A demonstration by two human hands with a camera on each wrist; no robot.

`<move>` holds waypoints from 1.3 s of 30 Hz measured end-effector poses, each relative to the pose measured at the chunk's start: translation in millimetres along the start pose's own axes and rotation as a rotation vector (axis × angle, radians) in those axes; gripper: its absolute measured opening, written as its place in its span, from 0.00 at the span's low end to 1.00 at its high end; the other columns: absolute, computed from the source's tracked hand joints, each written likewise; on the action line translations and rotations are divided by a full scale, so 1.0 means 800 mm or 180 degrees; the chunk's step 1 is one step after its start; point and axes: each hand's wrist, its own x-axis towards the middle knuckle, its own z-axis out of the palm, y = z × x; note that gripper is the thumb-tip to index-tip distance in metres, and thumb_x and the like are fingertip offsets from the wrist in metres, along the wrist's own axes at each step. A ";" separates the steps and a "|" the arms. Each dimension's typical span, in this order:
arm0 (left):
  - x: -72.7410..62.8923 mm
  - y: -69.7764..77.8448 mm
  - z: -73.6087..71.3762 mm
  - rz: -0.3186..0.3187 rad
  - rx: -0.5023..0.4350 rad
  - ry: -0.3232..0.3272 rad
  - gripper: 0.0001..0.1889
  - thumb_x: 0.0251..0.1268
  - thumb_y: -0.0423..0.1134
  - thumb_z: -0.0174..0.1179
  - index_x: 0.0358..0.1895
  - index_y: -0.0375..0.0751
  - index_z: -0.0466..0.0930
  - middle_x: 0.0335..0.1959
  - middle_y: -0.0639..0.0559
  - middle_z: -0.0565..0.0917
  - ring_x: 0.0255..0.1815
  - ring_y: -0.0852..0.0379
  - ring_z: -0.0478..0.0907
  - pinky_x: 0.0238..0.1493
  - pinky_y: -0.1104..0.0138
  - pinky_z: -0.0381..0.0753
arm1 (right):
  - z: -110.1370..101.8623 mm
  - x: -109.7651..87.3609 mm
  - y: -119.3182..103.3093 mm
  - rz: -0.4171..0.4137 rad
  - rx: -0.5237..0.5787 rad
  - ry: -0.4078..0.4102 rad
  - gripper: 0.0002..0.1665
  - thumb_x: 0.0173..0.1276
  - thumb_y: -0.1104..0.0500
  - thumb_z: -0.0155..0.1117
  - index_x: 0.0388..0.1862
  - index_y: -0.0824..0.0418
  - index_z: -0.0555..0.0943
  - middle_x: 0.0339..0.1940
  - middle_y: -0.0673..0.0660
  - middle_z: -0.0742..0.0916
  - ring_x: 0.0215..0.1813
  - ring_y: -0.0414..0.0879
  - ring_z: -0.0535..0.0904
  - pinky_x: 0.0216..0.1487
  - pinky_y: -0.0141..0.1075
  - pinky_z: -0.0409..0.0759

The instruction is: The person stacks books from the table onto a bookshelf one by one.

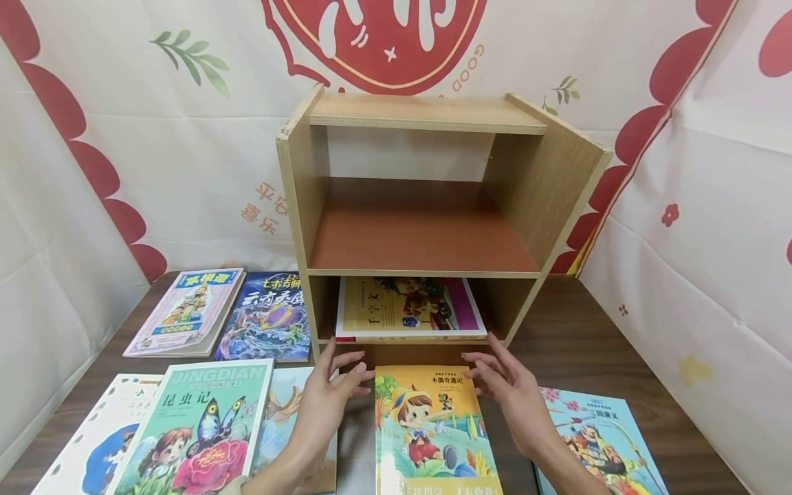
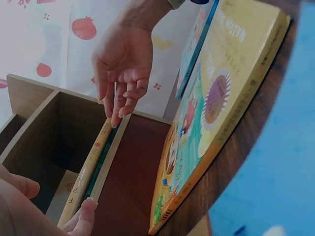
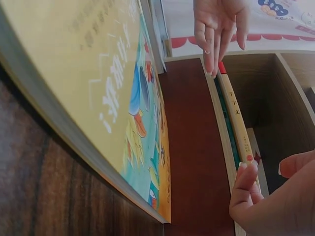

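Observation:
A wooden two-tier shelf point(image 1: 423, 271) stands on the table, and in its lower compartment lies a yellow-covered book point(image 1: 377, 306), spine facing out. My left hand point(image 1: 322, 405) touches the left end of this book with extended fingers. At the opposite end, the fingers of my right hand point(image 1: 513, 405) rest against its right front corner. Both wrist views show the pale yellow spine point(image 3: 235, 110) above a thin dark green edge point(image 3: 225, 115) of something beneath it. Between my hands, an orange-topped picture book point(image 1: 427, 426) lies face up before the shelf.
Left of the shelf lie a pink-bordered book point(image 1: 185, 309) and a blue-purple book point(image 1: 266, 320). Closer in, a green insect book point(image 1: 192, 419) overlaps a white book point(image 1: 93, 440) and a pale blue one point(image 1: 278, 419). A light blue book point(image 1: 600, 440) lies at right.

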 end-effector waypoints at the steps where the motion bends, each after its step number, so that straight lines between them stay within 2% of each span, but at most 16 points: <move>1: -0.001 0.000 0.000 -0.0019 -0.0001 -0.0004 0.44 0.71 0.41 0.56 0.76 0.38 0.32 0.61 0.37 0.72 0.47 0.47 0.81 0.47 0.59 0.82 | 0.000 -0.001 0.000 0.0016 -0.0002 0.0008 0.39 0.75 0.54 0.53 0.78 0.52 0.47 0.61 0.64 0.76 0.53 0.54 0.77 0.51 0.43 0.79; 5: 0.001 0.000 0.003 0.0013 -0.0002 -0.0023 0.44 0.71 0.41 0.56 0.76 0.38 0.32 0.60 0.40 0.73 0.46 0.50 0.82 0.46 0.60 0.82 | 0.001 0.000 0.000 0.0028 -0.0001 0.0004 0.40 0.75 0.54 0.53 0.78 0.51 0.47 0.61 0.64 0.77 0.53 0.51 0.78 0.51 0.42 0.79; 9: 0.007 0.000 0.001 0.0096 0.0046 -0.0041 0.43 0.72 0.40 0.55 0.76 0.35 0.32 0.59 0.39 0.74 0.46 0.47 0.82 0.46 0.61 0.82 | 0.000 0.007 0.000 -0.0004 0.0010 -0.0009 0.40 0.76 0.54 0.53 0.78 0.51 0.46 0.60 0.63 0.77 0.53 0.54 0.78 0.51 0.42 0.79; 16: 0.011 -0.001 -0.002 0.0106 0.0127 -0.0076 0.43 0.71 0.41 0.56 0.76 0.37 0.34 0.57 0.41 0.77 0.49 0.43 0.80 0.46 0.60 0.82 | -0.004 0.011 0.001 -0.0032 -0.0006 -0.0032 0.39 0.76 0.55 0.51 0.79 0.53 0.46 0.61 0.66 0.77 0.55 0.59 0.76 0.50 0.42 0.80; 21: 0.013 -0.003 -0.005 0.0192 0.0426 -0.0075 0.43 0.71 0.41 0.55 0.76 0.36 0.35 0.57 0.39 0.76 0.50 0.43 0.80 0.42 0.59 0.83 | -0.001 0.011 0.000 0.0032 -0.0029 -0.0019 0.38 0.77 0.58 0.50 0.78 0.51 0.47 0.59 0.64 0.79 0.53 0.55 0.78 0.50 0.41 0.79; 26: 0.017 -0.006 -0.008 0.0202 0.0809 -0.0054 0.43 0.71 0.43 0.56 0.76 0.36 0.35 0.58 0.39 0.77 0.45 0.44 0.81 0.40 0.55 0.83 | 0.002 0.013 0.001 0.0050 -0.0060 -0.0011 0.37 0.77 0.60 0.49 0.78 0.49 0.48 0.58 0.63 0.79 0.51 0.52 0.79 0.50 0.40 0.79; 30: 0.020 -0.007 -0.008 0.0195 0.0912 -0.0026 0.44 0.70 0.43 0.57 0.76 0.35 0.36 0.56 0.38 0.77 0.43 0.44 0.81 0.40 0.54 0.83 | 0.002 0.014 0.002 0.0030 -0.0080 -0.0013 0.37 0.77 0.60 0.49 0.78 0.49 0.48 0.58 0.63 0.79 0.51 0.51 0.79 0.50 0.40 0.79; 37: 0.022 -0.008 -0.011 0.0237 0.1048 0.0073 0.41 0.70 0.41 0.57 0.75 0.30 0.40 0.53 0.40 0.79 0.43 0.44 0.81 0.36 0.66 0.83 | 0.002 0.015 0.004 0.0071 -0.0086 -0.0035 0.37 0.77 0.60 0.49 0.78 0.49 0.47 0.58 0.63 0.79 0.52 0.53 0.79 0.50 0.40 0.79; 39: 0.023 -0.007 -0.012 0.0235 0.1066 0.0084 0.41 0.70 0.42 0.57 0.75 0.30 0.41 0.53 0.41 0.80 0.43 0.46 0.82 0.36 0.66 0.83 | 0.002 0.015 0.004 0.0086 -0.0085 -0.0034 0.37 0.77 0.61 0.49 0.78 0.49 0.46 0.58 0.62 0.79 0.52 0.53 0.79 0.50 0.39 0.79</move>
